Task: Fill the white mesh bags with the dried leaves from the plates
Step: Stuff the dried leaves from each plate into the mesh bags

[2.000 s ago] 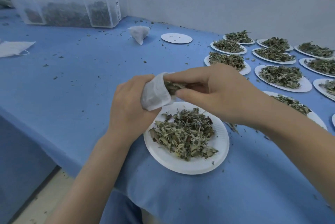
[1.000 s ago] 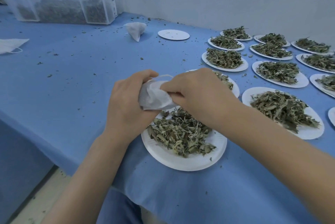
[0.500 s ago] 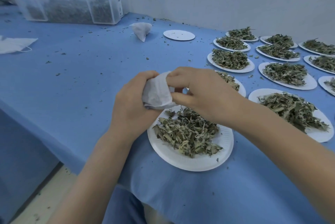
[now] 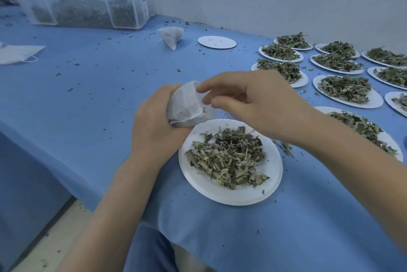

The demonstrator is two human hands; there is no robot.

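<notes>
bg: white wall (image 4: 264, 5) | blue tbl cloth (image 4: 88, 100) | pale floor (image 4: 55, 243)

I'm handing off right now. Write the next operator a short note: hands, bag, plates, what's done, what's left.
Left hand grips the mesh bag above the near plate.
Right hand is at the bag's mouth, fingers loosely curled; whether it holds anything is unclear.
Done: one bag lies at the back beside an empty plate.
Left: the near plate's leaves and the full plates on the right.

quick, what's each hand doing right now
Left hand: closed around the small white mesh bag, holding it above the plate.
Right hand: fingers loosely curled at the bag's mouth; whether it pinches the mesh cannot be told.
</notes>
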